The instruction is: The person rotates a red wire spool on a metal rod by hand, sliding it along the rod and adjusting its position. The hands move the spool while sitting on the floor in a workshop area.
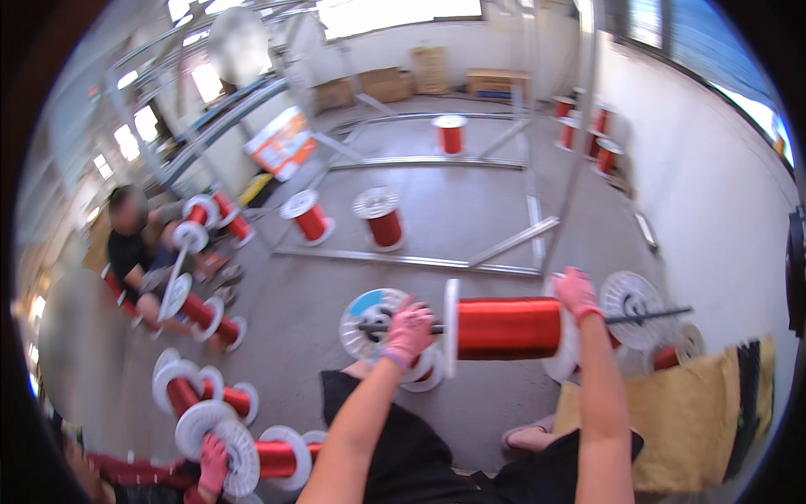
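My left hand (409, 329), in a pink glove, grips the left end of a dark rod (651, 317) that runs through a large spool of red wire (507, 328) with white flanges. My right hand (577, 291), also gloved in pink, rests on the spool's right flange. The spool is held level above the grey floor, between both hands. Behind my left hand, another white spool (369, 323) with a blue label sits on the same rod. A further white flange (631, 298) sits on the rod beyond my right hand.
Several red wire spools stand on the floor (470, 202) inside a metal frame (403, 260). A seated person (130, 244) at left handles spools on a rod. Another person's gloved hand (212, 462) holds spools at lower left. A yellow sack (688, 420) lies at right by the white wall.
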